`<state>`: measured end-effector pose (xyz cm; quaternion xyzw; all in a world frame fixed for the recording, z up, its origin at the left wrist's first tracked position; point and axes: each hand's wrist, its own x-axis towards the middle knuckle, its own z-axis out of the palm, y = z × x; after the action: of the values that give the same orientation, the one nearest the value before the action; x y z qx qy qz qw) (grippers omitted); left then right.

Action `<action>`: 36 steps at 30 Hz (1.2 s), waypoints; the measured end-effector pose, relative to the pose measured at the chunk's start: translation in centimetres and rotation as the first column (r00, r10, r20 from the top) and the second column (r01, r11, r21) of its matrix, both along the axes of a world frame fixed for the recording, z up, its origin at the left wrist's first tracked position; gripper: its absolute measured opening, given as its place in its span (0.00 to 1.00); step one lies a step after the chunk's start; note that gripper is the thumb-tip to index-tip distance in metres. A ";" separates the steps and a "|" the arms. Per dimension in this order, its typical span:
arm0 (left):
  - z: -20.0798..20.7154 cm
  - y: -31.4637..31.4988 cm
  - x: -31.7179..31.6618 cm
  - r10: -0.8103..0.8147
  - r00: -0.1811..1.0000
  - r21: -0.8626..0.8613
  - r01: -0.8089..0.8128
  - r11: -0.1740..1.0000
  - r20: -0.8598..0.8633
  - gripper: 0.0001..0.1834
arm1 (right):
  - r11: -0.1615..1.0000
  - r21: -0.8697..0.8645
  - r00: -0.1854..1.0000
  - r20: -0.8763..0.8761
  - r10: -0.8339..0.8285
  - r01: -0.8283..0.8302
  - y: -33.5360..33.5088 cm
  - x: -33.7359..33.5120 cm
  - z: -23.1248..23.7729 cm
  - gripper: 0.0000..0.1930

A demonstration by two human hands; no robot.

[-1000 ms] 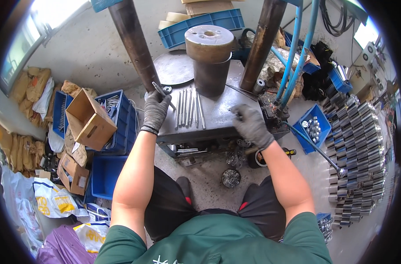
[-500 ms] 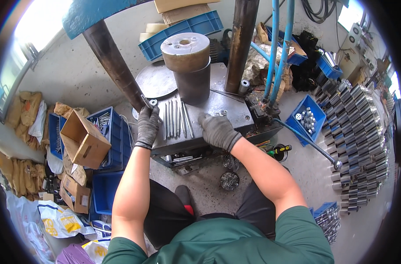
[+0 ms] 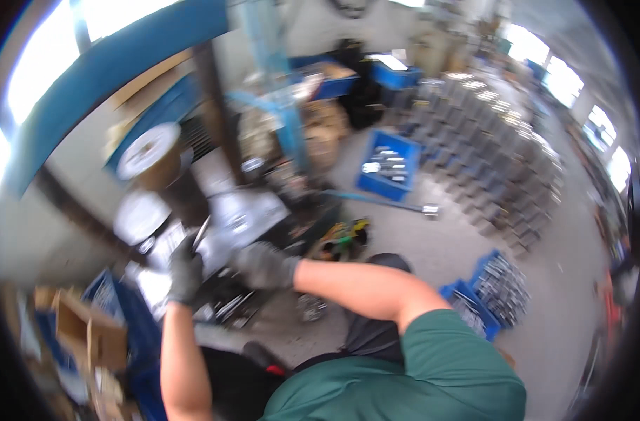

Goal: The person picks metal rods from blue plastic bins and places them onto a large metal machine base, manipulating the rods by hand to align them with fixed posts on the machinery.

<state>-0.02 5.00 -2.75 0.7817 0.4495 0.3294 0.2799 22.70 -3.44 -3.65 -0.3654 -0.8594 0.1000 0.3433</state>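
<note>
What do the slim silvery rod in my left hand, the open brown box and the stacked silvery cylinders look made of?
Slim silvery rod: probably smooth metal, given its pale sheen, though blur hides detail.
Open brown box: likely matte cardboard, judging by its thin, flat walls.
Stacked silvery cylinders: apparently polished metal, showing bright highlights.

gray-gloved left hand [image 3: 186, 274] points away from the torso, fingers [image 3: 188, 252] curled; bare left forearm [image 3: 184, 358] runs nearly straight up from the lower edge. bare right forearm [image 3: 355, 283] reaches leftward across the front, right elbow [image 3: 408, 306] bent near the green sleeve [image 3: 460, 351]. right hand [image 3: 264, 265], likewise gloved, near the left but apart from it; finger pose too blurred to read.
</note>
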 end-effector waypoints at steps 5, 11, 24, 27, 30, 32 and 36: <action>-0.6 -2.2 0.6 0.014 0.970 0.118 0.015 0.993 -0.243 0.31 | 0.989 0.126 0.991 -0.115 -0.068 0.083 -2.6 1.5 3.0 0.15; -2.9 -1.0 3.5 0.013 0.928 0.091 0.022 0.996 -0.371 0.28 | 0.935 0.153 0.942 -0.153 -0.299 0.321 -6.4 9.3 8.4 0.11; -1.6 -6.1 1.7 -0.188 0.907 -0.085 0.168 0.982 -0.376 0.28 | 0.958 0.003 0.779 -0.582 -0.231 0.287 -7.4 9.4 9.0 0.08; -3.4 -4.2 2.2 0.048 0.796 -0.601 0.414 0.684 0.604 0.22 | 0.952 -0.190 0.720 -0.623 -0.306 0.240 -6.8 7.3 7.8 0.09; 1.3 -8.5 5.5 -0.113 0.980 -0.140 0.136 0.981 0.165 0.25 | 0.924 -0.356 0.648 -0.672 -0.359 0.143 -7.0 5.4 8.9 0.12; -1.4 -6.0 5.0 0.142 0.823 -0.541 0.222 0.811 0.550 0.23 | 0.872 -0.486 0.612 -0.671 -0.418 0.063 -6.9 4.8 9.4 0.12; 4.8 -11.5 8.0 0.008 0.531 -0.352 0.550 0.758 0.847 0.28 | 0.835 -0.528 0.391 -0.810 -0.438 -0.157 -5.7 2.6 9.0 0.17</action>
<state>7.98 -6.47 2.04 0.4792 0.2128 0.4419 0.7279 25.30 -9.10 5.37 -0.4040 -0.4302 0.4818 0.6478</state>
